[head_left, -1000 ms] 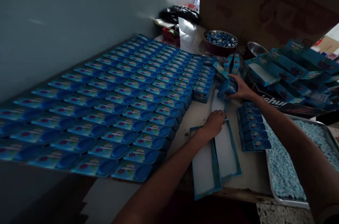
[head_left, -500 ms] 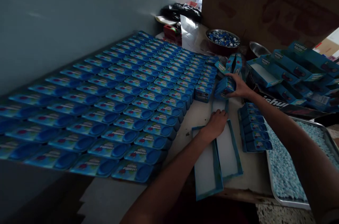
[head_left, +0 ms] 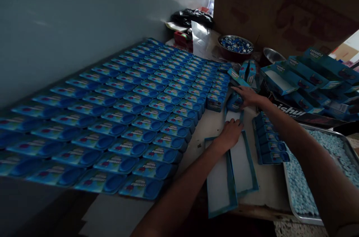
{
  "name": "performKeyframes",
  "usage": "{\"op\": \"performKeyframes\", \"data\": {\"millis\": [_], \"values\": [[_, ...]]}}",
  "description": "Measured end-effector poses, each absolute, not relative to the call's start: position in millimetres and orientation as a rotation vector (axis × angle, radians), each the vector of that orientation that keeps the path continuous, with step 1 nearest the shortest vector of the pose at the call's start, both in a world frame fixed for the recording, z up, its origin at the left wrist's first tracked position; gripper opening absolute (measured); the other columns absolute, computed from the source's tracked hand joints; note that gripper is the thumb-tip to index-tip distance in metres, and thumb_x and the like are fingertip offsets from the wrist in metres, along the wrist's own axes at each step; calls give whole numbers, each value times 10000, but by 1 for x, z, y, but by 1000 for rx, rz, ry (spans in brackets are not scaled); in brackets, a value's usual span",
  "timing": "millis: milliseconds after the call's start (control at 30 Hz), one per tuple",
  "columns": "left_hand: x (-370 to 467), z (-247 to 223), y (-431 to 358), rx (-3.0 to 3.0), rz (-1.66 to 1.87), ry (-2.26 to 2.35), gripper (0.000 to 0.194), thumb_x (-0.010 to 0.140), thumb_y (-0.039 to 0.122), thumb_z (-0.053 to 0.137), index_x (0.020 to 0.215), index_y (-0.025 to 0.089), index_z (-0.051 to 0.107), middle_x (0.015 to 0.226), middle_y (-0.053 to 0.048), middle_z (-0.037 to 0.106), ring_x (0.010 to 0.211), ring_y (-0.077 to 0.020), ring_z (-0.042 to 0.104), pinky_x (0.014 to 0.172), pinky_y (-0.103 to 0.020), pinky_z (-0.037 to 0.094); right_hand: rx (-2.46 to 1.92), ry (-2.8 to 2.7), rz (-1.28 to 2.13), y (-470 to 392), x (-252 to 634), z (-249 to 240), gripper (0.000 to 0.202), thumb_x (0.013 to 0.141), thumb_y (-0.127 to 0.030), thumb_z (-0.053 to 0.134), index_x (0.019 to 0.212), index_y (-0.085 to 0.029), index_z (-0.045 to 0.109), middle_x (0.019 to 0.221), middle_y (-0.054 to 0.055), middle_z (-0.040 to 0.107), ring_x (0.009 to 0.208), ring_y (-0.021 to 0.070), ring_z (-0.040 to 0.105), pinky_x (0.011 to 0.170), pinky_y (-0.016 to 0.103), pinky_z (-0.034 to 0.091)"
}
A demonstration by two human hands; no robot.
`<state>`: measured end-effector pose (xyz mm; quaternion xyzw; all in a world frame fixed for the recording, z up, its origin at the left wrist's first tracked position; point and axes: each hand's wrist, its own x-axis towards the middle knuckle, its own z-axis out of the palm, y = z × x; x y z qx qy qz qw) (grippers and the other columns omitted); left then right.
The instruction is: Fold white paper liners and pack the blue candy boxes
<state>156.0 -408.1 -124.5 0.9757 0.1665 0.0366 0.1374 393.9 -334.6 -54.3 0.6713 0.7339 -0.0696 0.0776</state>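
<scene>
My right hand is curved around a few small blue boxes, fingers over their far side and thumb on the near side. They sit at the far end of a shallow blue open tray box. My left hand is closed at that tray's near end, its fingertips hidden by the hand itself. Below it, two more shallow trays with white insides, one on the left and one on the right, lie side by side. Many small blue boxes stand in close rows to the left.
Right of the trays stands a filled row of small boxes. Beyond it is a metal tray of pale blue candies. Larger blue cartons are piled at the right. A bowl of blue and white pieces sits at the back.
My right hand has lowered the small boxes toward the far end of the tray, and its fingers have straightened somewhat. My left hand has stayed nearly in place.
</scene>
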Motion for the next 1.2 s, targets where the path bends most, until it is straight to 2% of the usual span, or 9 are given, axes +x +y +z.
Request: {"op": "performKeyframes", "data": {"millis": [200, 367, 533, 600, 700, 767, 900, 1033, 1200], "values": [[160, -128, -410, 2811, 154, 531, 334, 968, 57, 427, 1246, 129, 598, 1305, -166, 595, 1188, -310, 541, 929, -438, 497, 1899, 2254, -578, -326, 404, -31, 1330, 563, -374, 908, 1687, -251, 207, 1666, 171, 314, 1482, 419, 378, 1136, 512, 428], [162, -132, -411, 2795, 179, 529, 350, 977, 68, 429, 1278, 135, 592, 1312, -165, 597, 1197, -310, 541, 933, -433, 497, 2162, 2129, -432, -342, 379, -40, 1213, 603, -209, 841, 1664, -213, 255, 1627, 203, 347, 1490, 413, 372, 1165, 525, 402], [162, -132, -412, 2793, 190, 537, 349, 974, 64, 443, 1279, 134, 597, 1353, -176, 580, 1223, -318, 540, 949, -443, 495, 2492, 1758, -115, -346, 335, -70, 1326, 617, -134, 858, 1688, -329, 102, 1734, 206, 89, 1608, 443, 91, 1184, 622, 352], [163, -131, -412, 2795, 180, 537, 353, 968, 50, 441, 1267, 132, 611, 1351, -178, 588, 1220, -317, 553, 955, -444, 498, 2487, 1728, -99, -346, 331, -70, 1370, 624, -162, 882, 1690, -346, 40, 1750, 198, 34, 1623, 424, 21, 1221, 670, 258], [164, -125, -409, 2795, 166, 539, 326, 967, 69, 480, 1252, 123, 629, 1342, -188, 604, 1205, -320, 580, 947, -441, 509, 2446, 1709, -191, -344, 335, -54, 1413, 606, -364, 944, 1696, -300, 47, 1749, 229, 26, 1612, 473, 11, 1217, 741, 167], [163, -116, -408, 2794, 169, 532, 240, 969, 152, 569, 1188, 115, 660, 1292, -191, 628, 1174, -315, 604, 965, -434, 505, 2423, 1829, -256, -338, 334, -42, 1393, 606, -535, 932, 1697, -242, 118, 1741, 245, 83, 1608, 476, 79, 1231, 702, 204], [137, -90, -416, 2801, 265, 519, 270, 947, 320, 688, 1128, 120, 679, 1280, -198, 627, 1227, -327, 583, 1072, -441, 451, 2370, 2238, -134, -323, 305, -39, 1148, 815, -738, 694, 1679, -158, 208, 1721, 218, 231, 1612, 366, 191, 1281, 541, 236], [76, -90, -443, 2759, 408, 531, 268, 964, 291, 670, 1206, 177, 654, 1212, -128, 676, 1175, -283, 626, 1047, -431, 491, 2366, 2089, 12, -314, 263, -65, 1079, 911, -751, 555, 1670, -75, 194, 1728, 269, 153, 1618, 422, 113, 1277, 636, 122], [7, -128, -492, 2740, 871, 696, 238, 974, 142, 593, 1153, 250, 707, 1309, -91, 698, 1363, -292, 565, 1236, -585, 357, 2308, 2037, 195, -320, 245, -81, 966, 950, -593, 588, 1668, -68, 209, 1714, 271, 213, 1618, 426, 105, 1276, 654, 49]]}}
